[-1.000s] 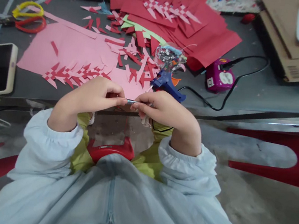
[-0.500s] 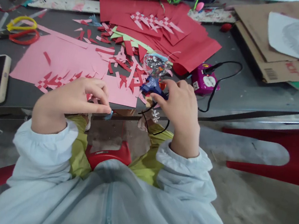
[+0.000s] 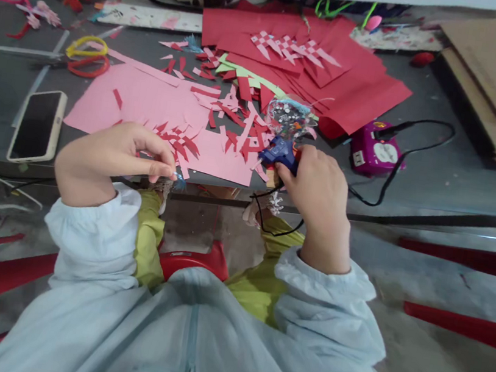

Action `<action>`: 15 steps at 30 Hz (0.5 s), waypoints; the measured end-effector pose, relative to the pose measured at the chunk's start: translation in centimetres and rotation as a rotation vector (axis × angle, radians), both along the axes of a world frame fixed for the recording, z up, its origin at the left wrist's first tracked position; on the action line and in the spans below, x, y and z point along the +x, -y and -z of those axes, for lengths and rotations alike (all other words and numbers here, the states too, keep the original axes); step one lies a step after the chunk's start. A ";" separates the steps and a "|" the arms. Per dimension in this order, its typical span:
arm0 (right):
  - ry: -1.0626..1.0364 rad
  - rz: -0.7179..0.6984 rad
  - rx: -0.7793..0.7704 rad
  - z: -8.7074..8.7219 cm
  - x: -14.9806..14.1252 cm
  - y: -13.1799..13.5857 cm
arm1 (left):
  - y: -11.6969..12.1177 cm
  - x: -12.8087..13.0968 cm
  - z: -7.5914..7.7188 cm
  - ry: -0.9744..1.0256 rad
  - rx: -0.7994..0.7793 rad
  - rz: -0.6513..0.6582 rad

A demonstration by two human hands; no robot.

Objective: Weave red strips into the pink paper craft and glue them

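Note:
My left hand [image 3: 116,154] is closed in a pinch on a small blue tassel [image 3: 179,181] at the table's front edge. The tassel's top is hidden by the fingertips. My right hand [image 3: 319,187] is wrapped round the handle of a blue glue gun [image 3: 280,152], its nozzle pointing left over paper scraps. A black cord loops down from the gun past the table edge. Between and behind the hands lie pink paper [image 3: 226,158], red and pink cut strips [image 3: 239,117] and woven paper pieces [image 3: 178,138]. A clear bag of small beads [image 3: 289,118] sits just behind the gun.
A phone [image 3: 37,125] and yellow-and-red-handled scissors [image 3: 88,57] lie to the left. Red paper sheets [image 3: 371,95] with woven paper fish are at the back. On the right are a purple power socket [image 3: 375,150] with a plugged-in cord and some cardboard [image 3: 478,89].
My right hand has closed round the glue gun's handle, where before its fingers were spread beside it. My left hand still pinches the tassel. The whole view has shifted left.

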State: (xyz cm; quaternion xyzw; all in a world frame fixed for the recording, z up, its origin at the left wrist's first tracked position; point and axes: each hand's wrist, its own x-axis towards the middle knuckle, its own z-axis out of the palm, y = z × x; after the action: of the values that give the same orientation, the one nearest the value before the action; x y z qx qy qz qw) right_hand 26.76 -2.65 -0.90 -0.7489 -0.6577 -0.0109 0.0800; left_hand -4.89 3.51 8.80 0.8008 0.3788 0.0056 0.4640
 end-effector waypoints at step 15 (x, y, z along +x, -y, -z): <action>-0.913 -0.162 0.100 -2.7 2.0 1.2 | -0.1 -0.2 0.4 -0.024 0.031 0.037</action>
State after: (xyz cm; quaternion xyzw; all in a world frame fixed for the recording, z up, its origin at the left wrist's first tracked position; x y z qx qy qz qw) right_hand 28.75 -3.84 1.84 -0.6185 -0.6103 0.2943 0.3979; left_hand -5.10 3.62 8.43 0.8148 0.3693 -0.0067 0.4468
